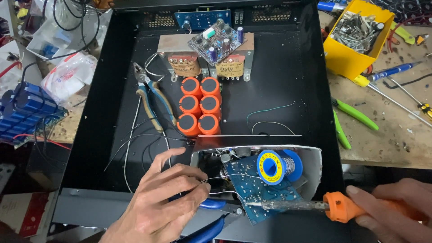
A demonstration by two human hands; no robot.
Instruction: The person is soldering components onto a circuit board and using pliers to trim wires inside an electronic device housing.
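Two hands: right hand (396,204) grips soldering iron (310,207), tip near left hand (166,198) w/ wire (220,179).

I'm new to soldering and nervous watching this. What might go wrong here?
The left hand pinches the thin solder wire close to the soldering iron tip, so the fingers could get burned. The blue circuit board lies tilted and loose with a solder spool on it; it might shift. Stray wires nearby could be touched by the tip.
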